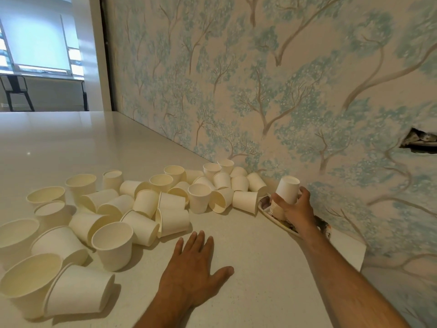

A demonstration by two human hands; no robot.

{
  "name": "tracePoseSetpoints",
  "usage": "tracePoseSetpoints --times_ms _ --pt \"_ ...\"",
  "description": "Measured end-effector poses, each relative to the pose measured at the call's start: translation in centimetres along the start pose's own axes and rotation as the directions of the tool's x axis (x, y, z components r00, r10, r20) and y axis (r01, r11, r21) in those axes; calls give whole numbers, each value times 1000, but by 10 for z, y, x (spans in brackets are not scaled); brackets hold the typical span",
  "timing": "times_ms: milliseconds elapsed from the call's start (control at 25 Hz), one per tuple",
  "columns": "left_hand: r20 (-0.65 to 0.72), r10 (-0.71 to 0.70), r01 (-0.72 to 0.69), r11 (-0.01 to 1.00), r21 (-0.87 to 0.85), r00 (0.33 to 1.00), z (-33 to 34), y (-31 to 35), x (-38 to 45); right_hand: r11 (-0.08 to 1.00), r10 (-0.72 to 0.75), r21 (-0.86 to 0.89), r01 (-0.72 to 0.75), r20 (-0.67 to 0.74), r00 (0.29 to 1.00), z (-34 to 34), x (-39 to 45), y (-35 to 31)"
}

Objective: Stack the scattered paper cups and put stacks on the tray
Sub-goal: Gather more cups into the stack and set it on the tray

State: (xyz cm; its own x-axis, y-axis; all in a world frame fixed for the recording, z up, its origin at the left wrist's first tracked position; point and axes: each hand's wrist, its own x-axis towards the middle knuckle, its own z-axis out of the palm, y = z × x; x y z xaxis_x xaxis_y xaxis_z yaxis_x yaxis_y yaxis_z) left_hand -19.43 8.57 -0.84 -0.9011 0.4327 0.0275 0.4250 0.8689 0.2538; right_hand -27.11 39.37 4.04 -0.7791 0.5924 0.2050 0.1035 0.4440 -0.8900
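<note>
**Q:** Where is the stack, and which hand has it?

**Me:** My right hand (296,209) is reaching to the far right, close to the wallpapered wall (260,79). Its fingers (277,201) are wrapped around a stack of paper cups (285,192), bottoms up, its long axis nearly upright and leaning a little left. The lower end sits directly over the tray (269,210), a shallow dish against the wall. I cannot tell whether the stack is touching the tray yet.

**Q:** And the other hand?

**Me:** My left hand (191,268) lies flat on the tabletop (71,143), near me, fingers straight and spread, holding nothing. It is the hand closer to the scattered cups (142,209).

**Q:** Where do those lie?

**Me:** They spread from the near left to the far middle: some upright, many on their sides, mouths facing all ways. The closest upright cup (113,245) stands just left of my left hand.

**Q:** Anything in the way?

**Me:** One tipped cup (244,201) lies just beside the tray's left edge. I judge it could be knocked as I set the stack down.
</note>
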Motion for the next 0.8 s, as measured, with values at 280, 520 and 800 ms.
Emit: tracePoseSetpoints --times_ms 280,520,800 --pt "-72 7 -13 997 -74 997 -8 5 -7 919 -182 312 240 -202 962 29 -92 -14" --pt "-618 -33 9 999 -42 785 -19 3 -18 933 -118 357 51 167 979 52 -138 -21" --pt "-486 -299 386 919 86 821 -60 -29 6 982 -53 190 -8 314 948 79 -155 -31"
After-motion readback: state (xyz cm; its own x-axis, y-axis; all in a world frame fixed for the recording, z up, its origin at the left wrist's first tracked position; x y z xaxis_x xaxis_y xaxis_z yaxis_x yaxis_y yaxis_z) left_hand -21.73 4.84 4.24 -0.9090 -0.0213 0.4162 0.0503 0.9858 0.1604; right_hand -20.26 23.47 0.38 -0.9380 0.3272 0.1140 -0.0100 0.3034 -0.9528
